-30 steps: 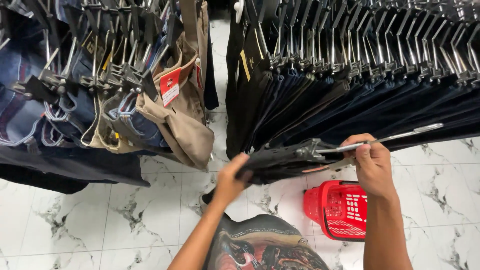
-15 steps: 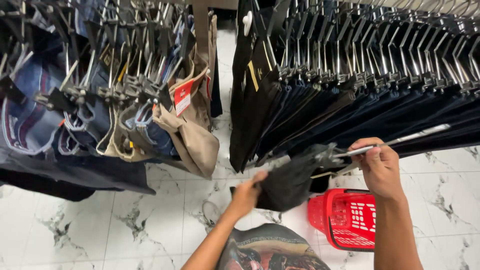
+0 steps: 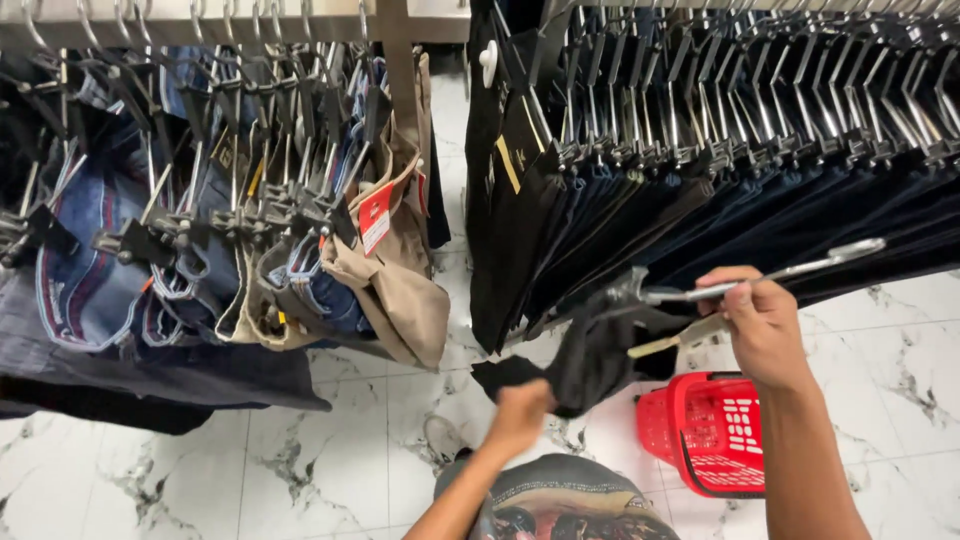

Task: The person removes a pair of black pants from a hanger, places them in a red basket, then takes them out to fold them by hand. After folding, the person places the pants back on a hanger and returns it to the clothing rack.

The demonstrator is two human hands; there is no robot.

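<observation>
Overhead, looking down: the right hand (image 3: 762, 325) is clenched around the shank of a metal clip hanger (image 3: 760, 277), fingers wrapped, holding it out in front of the rack. That hanger's long axis runs roughly level, tilted slightly upward toward the right of the right hand, with its hook end past the knuckles and its clip end toward the left. A dark pair of trousers (image 3: 590, 355) hangs from the clip end, just left of the right hand, sagging down and leftward. The left hand (image 3: 520, 410) is closed on the lower part of that dark cloth, gripping a bunched fold; it sits below and to the left of the right hand. So the garment spans between the two hands, upper end at the hanger, lower end in the left fist; the right hand is the nearer one to the hanger, the left the nearer one to the loose cloth. Beyond both hands, a packed row of dark trousers (image 3: 760, 190) hangs on the rail. Well to the left of the left hand hang jeans and a tan pair (image 3: 405, 290) with a red tag. Below the right forearm, a red plastic basket (image 3: 715, 430) stands on the white marble floor (image 3: 180, 470).
</observation>
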